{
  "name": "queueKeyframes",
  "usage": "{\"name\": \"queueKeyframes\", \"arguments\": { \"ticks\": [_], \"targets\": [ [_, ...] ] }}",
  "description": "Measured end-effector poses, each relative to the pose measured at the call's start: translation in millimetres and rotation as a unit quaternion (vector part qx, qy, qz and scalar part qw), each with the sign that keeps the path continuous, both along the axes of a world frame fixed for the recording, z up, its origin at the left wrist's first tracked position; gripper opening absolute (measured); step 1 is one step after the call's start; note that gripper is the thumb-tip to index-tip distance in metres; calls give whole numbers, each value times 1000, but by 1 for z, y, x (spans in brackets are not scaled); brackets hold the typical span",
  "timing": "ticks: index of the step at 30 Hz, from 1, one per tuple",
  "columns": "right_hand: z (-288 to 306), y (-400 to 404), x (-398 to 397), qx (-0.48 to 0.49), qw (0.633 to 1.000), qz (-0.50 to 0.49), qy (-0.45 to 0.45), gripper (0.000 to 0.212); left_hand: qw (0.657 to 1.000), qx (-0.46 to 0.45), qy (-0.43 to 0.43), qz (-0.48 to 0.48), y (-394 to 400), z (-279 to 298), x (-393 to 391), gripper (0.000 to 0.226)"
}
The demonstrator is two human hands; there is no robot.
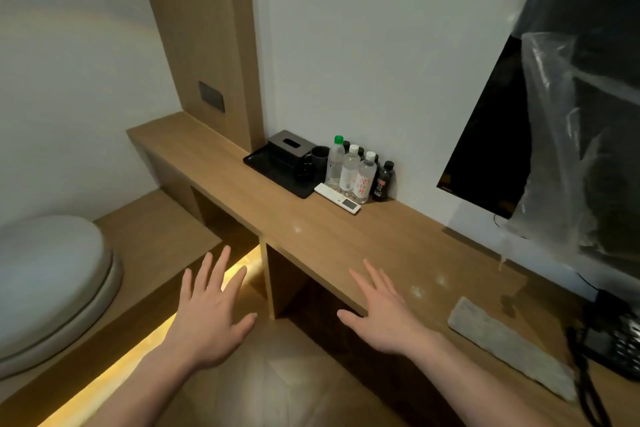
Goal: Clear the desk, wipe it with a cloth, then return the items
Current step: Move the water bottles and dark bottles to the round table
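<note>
At desk [322, 236] edge: left hand [207, 308] & right hand [384, 312] spread flat, holding nothing, prob. poised to start.
Items: bottles [349, 170], tray [273, 166], remote [337, 198] grouped by wall, uncleared.
Cloth [509, 343]: on desk, right, within reach.

Both hands spread flat, left [207, 315] off the worktop [311, 236], right [388, 315] over its edge; cloth [509, 343] nearby; bottles [349, 170] by tray [270, 166].

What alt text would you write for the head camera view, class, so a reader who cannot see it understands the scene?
A person's left hand and right hand hover open and empty before a long wooden desk. Against the wall stand a black tray with a tissue box, water bottles and a white remote; a grey cloth and a black phone lie at right.
</note>
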State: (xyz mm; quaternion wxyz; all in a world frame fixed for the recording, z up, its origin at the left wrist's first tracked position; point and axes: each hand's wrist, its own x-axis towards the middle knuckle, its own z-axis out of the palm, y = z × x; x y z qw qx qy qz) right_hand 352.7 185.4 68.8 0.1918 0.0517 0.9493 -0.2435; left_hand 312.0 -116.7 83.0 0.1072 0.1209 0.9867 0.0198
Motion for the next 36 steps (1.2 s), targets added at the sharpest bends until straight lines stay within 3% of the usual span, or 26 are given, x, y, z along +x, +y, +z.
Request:
{"name": "queueKeyframes", "arguments": {
  "ticks": [9, 17, 25, 36],
  "targets": [
    [-6, -9, -67, -31, 994, -100, 3, 87, 996, 40, -16, -79, -1, -8, -113, 85],
    [-28, 7, -174, -55, 985, -163, -2, 88, 986, 73, -30, -148, 35, -12, -230, 81],
    [-33, 57, -300, -24, 976, -215, 15, 89, 972, 58, -20, -228, 126, -5, -370, 85],
    [-46, 105, -422, 43, 949, -308, 54, 88, 923, 47, -50, -377, 259, -22, -519, 82]
  ]
}}
